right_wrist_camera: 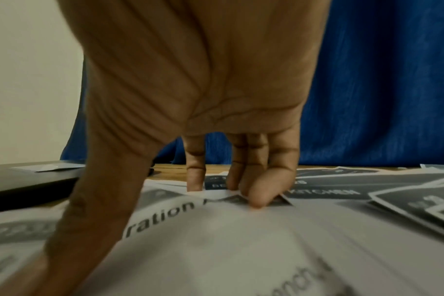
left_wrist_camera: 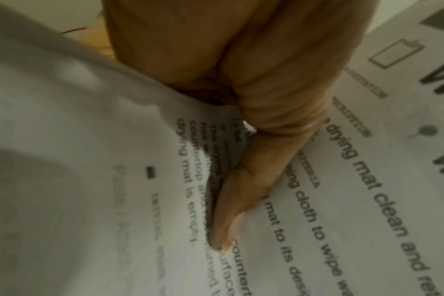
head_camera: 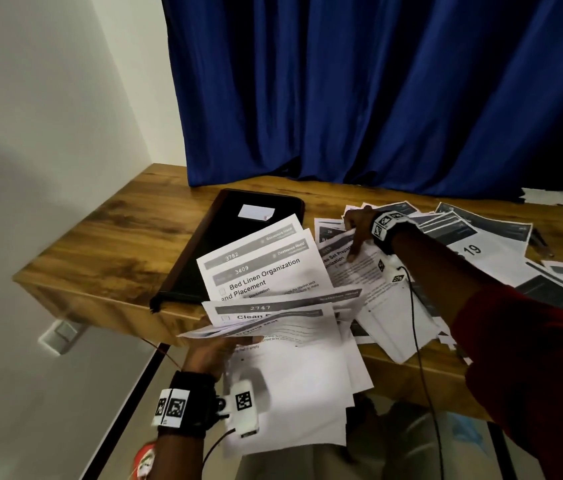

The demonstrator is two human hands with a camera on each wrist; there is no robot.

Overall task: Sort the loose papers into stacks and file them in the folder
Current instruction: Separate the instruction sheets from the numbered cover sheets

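My left hand (head_camera: 219, 349) grips a fanned bunch of printed sheets (head_camera: 266, 275) at their lower left, over the table's front edge. In the left wrist view its thumb (left_wrist_camera: 241, 190) presses down on the top sheet (left_wrist_camera: 355, 180). My right hand (head_camera: 351, 239) reaches into the loose papers (head_camera: 487, 244) on the table. Its fingers (right_wrist_camera: 256, 192) hook the far edge of one sheet (right_wrist_camera: 216, 250) and the thumb (right_wrist_camera: 94, 200) bears on it, so the paper bows up between them. A shut black folder (head_camera: 231, 244) with a white label lies just left of that hand.
The wooden table (head_camera: 117, 237) stands against a blue curtain (head_camera: 377, 98), with a white wall to the left. Scattered sheets cover its right half and some overhang the front edge. A black cable (head_camera: 415, 323) hangs from my right wrist across the papers.
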